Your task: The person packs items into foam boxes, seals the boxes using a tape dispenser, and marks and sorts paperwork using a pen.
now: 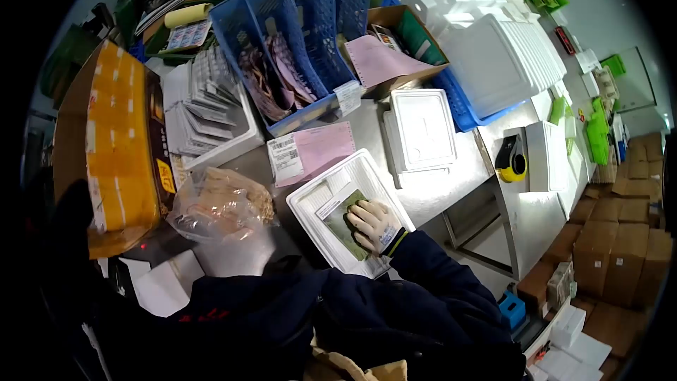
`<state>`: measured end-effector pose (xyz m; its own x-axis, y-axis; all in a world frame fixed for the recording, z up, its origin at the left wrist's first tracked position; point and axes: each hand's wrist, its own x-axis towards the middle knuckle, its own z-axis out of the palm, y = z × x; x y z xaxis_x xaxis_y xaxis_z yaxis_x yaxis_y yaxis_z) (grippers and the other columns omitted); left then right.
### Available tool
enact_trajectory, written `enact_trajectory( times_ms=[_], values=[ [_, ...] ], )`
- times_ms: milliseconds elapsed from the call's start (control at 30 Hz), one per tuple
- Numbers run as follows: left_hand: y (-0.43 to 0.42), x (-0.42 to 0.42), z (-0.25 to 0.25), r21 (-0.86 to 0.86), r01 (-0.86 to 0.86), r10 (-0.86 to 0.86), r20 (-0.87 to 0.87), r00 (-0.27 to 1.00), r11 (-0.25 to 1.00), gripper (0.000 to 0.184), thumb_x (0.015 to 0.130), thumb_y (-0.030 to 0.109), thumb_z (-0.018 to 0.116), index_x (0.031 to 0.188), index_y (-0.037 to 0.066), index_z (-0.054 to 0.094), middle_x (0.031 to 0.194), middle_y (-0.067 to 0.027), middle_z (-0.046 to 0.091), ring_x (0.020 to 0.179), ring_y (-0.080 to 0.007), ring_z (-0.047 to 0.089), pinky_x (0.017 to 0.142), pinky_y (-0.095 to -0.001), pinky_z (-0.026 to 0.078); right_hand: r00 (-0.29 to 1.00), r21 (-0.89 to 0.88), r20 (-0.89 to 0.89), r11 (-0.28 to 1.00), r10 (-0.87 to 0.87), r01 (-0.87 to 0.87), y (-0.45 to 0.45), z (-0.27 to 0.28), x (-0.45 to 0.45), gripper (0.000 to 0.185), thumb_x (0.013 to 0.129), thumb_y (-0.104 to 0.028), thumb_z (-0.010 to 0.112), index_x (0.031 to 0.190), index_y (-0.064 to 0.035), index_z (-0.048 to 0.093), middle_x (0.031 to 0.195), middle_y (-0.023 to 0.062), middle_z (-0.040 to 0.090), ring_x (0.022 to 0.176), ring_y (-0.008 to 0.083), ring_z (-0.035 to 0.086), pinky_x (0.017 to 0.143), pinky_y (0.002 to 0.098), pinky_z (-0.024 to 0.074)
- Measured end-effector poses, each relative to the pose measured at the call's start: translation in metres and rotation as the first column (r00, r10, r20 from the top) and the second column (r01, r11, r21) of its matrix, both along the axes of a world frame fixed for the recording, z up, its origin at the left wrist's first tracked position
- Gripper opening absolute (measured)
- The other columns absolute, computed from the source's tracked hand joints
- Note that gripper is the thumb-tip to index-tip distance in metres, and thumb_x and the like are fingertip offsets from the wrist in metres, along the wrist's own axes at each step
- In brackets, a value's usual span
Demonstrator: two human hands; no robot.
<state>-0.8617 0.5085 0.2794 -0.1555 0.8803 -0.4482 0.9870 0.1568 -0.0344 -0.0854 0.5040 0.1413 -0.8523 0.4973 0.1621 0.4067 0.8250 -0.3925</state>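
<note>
My right hand (375, 226), in a white glove with a dark cuff, lies flat with its fingers spread on a green packet (342, 219). The packet has a white label strip (335, 201) along one edge and rests inside a white foam box (310, 201). Behind the box lies a pink slip (326, 148) with a white printed label (285, 158). My left hand is out of sight; only dark sleeve shows on that side.
A clear plastic bag with brown contents (226, 204) is left of the foam box. White lids (423, 127) lie behind right. A blue divided basket (296, 35), a yellow-taped carton (120, 148) and a tape dispenser (511, 162) surround the steel table (451, 197).
</note>
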Motion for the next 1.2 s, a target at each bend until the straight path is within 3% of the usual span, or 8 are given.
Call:
enact_trajectory(
  times_ms=[333,467,533,600,833,900,933,1200],
  values=[
    [-0.067,0.002,0.038,0.359,0.084,-0.069,-0.055,0.996,0.93,0.028,0.082,0.019,0.053,0.106,0.005,0.056,0.077,-0.0125,0.062,0.066,-0.0275,0.057,0.06,-0.0387,0.046,1.0,0.087,0.019,0.996,0.006,-0.008,-0.007,-0.004,0.004,0.046,0.077,-0.025,0.057,0.117,-0.0029,0.049,0.12,0.014,0.048,0.115,0.0307,0.042,0.096,0.0427,0.0325],
    [-0.078,-0.008,0.075,0.762,-0.44,0.503,0.175,0.846,0.475,0.039,0.083,0.037,0.054,0.108,0.006,0.054,0.09,-0.0135,0.061,0.085,-0.0271,0.057,0.074,-0.036,0.045,0.994,0.07,-0.098,0.997,0.051,-0.044,-0.005,-0.002,0.001,0.044,0.075,-0.022,0.057,0.113,-0.0018,0.051,0.116,0.0161,0.05,0.11,0.0324,0.045,0.093,0.0442,0.0356],
    [-0.101,0.089,0.135,0.871,-0.076,0.585,-0.259,0.769,0.485,0.037,0.085,0.042,0.048,0.101,0.009,0.054,0.099,-0.0133,0.061,0.098,-0.0314,0.055,0.084,-0.0395,0.042,0.989,0.115,-0.119,0.991,0.083,-0.069,-0.006,-0.01,0.0,0.043,0.074,-0.022,0.055,0.112,-0.0015,0.052,0.116,0.0172,0.05,0.111,0.034,0.045,0.093,0.0461,0.0355],
    [-0.11,0.178,0.167,0.98,-0.192,0.488,0.146,0.86,0.044,0.024,0.084,0.026,0.058,0.095,0.005,0.058,0.085,-0.0102,0.063,0.079,-0.0193,0.06,0.074,-0.0288,0.046,0.993,0.165,-0.094,0.984,0.078,-0.061,-0.008,-0.016,0.006,0.047,0.075,-0.024,0.055,0.115,-0.0014,0.051,0.119,0.0167,0.049,0.112,0.0336,0.044,0.095,0.047,0.0329],
    [-0.142,0.423,0.088,0.735,-0.595,-0.149,0.661,0.735,0.324,0.012,0.087,0.012,0.053,0.091,0.002,0.057,0.084,-0.0046,0.061,0.072,-0.0118,0.057,0.065,-0.0238,0.048,0.967,0.187,-0.089,0.958,0.238,-0.218,0.013,-0.027,0.016,0.042,0.077,-0.024,0.055,0.113,-0.0016,0.053,0.115,0.0171,0.053,0.108,0.0323,0.048,0.091,0.0425,0.038],
    [-0.14,0.499,0.014,0.12,-0.826,-0.341,0.936,-0.092,0.551,0.009,0.087,0.012,0.052,0.088,0.004,0.055,0.085,-0.0039,0.06,0.073,-0.0108,0.055,0.064,-0.0234,0.047,0.962,0.139,-0.035,0.954,0.271,-0.264,0.025,-0.008,0.012,0.035,0.077,-0.024,0.055,0.108,-0.0084,0.056,0.109,0.0092,0.056,0.102,0.0262,0.051,0.086,0.0407,0.0398],
    [-0.141,0.542,-0.016,0.264,-0.857,-0.131,0.964,0.23,0.442,0.008,0.087,0.012,0.053,0.086,0.003,0.055,0.083,-0.0034,0.059,0.072,-0.0104,0.056,0.062,-0.0235,0.048,0.953,0.081,-0.021,0.951,0.302,-0.3,0.035,-0.004,0.007,0.032,0.077,-0.025,0.056,0.106,-0.0113,0.057,0.108,0.0061,0.057,0.101,0.0237,0.052,0.084,0.0397,0.0404],
    [-0.128,0.688,-0.184,-0.127,-0.991,0.197,0.974,-0.115,0.05,0.016,0.088,0.014,0.054,0.087,-0.002,0.054,0.074,-0.0059,0.058,0.063,-0.0109,0.057,0.057,-0.0246,0.05,0.943,0.159,-0.105,0.941,0.317,-0.298,0.074,-0.004,0.024,0.023,0.07,-0.02,0.059,0.091,-0.0089,0.062,0.1,0.004,0.06,0.1,0.0238,0.053,0.081,0.0387,0.0452]
  ],
)
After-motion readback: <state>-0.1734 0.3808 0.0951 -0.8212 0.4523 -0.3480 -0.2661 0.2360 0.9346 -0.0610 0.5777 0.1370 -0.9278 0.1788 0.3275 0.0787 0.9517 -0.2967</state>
